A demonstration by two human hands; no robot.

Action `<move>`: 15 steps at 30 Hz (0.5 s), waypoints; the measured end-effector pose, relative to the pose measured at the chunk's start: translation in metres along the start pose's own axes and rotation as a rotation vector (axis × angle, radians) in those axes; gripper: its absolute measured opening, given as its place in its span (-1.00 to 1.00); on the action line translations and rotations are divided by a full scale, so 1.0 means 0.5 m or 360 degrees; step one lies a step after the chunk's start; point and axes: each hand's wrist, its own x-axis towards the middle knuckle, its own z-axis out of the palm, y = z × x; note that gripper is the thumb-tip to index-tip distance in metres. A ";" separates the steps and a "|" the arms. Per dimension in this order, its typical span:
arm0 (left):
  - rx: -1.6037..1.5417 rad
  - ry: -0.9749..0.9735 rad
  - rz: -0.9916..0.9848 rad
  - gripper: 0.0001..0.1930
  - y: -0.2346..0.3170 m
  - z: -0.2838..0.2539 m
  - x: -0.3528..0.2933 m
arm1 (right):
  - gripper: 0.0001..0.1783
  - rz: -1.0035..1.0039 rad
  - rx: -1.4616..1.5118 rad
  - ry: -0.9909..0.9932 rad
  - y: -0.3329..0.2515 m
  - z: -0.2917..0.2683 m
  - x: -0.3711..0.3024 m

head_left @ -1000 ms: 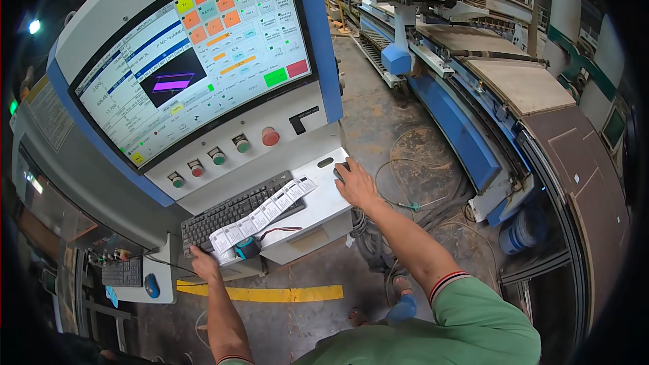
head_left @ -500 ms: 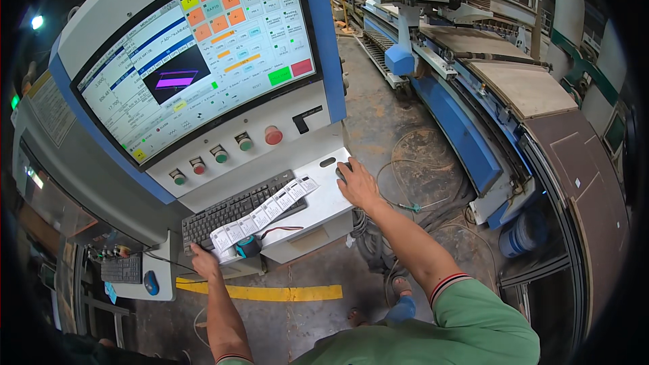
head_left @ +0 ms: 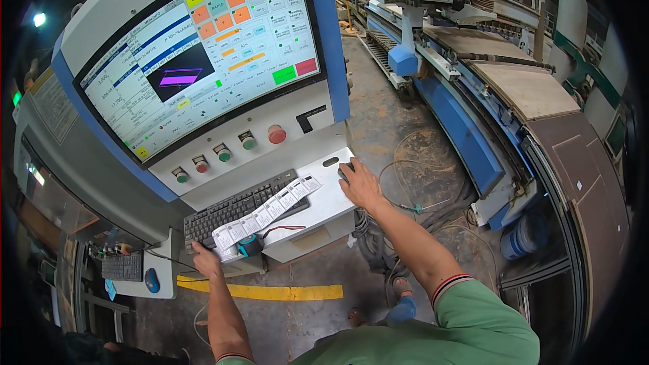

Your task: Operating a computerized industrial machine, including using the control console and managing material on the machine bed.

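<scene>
My right hand (head_left: 362, 188) is closed over a dark computer mouse (head_left: 346, 170) at the right end of the white shelf (head_left: 328, 196). My left hand (head_left: 207, 261) touches the front left corner of a black keyboard (head_left: 236, 204); one digit reaches onto it while the other fingers are mostly hidden. Across the keyboard lies a strip of white printed labels (head_left: 266, 212). In front of the strip sits a teal and black tape measure (head_left: 250, 244), with a dark cord or strap beside it. Above the shelf, a large control screen (head_left: 196, 60) displays a purple shape and coloured buttons.
Below the screen are green and red push buttons and a big red knob (head_left: 277, 134). A second keyboard (head_left: 122, 267) and a blue mouse (head_left: 151, 280) rest on a side shelf at left. A long blue-sided machine (head_left: 466, 135) stands at right, near floor hoses (head_left: 373, 246) and a bucket (head_left: 522, 236).
The whole view has shifted very slightly. Both hands stay in place, the right one on the mouse and the left one at the keyboard corner.
</scene>
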 end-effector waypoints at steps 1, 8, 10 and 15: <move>0.0011 -0.0010 0.0000 0.00 0.003 0.006 -0.001 | -0.46 0.0002 -0.0011 0.0011 0.006 0.002 -0.002; 0.0051 0.0009 0.0074 0.02 0.017 0.038 0.000 | -0.50 0.0024 -0.0005 0.0068 0.045 0.011 -0.009; 0.0084 0.0064 0.0062 0.03 -0.011 0.022 0.014 | -0.52 -0.0021 -0.0006 0.0082 0.025 0.026 -0.010; -0.0009 0.0074 0.0113 0.03 -0.002 0.034 0.017 | -0.52 0.0084 -0.0005 -0.0010 0.016 0.004 0.002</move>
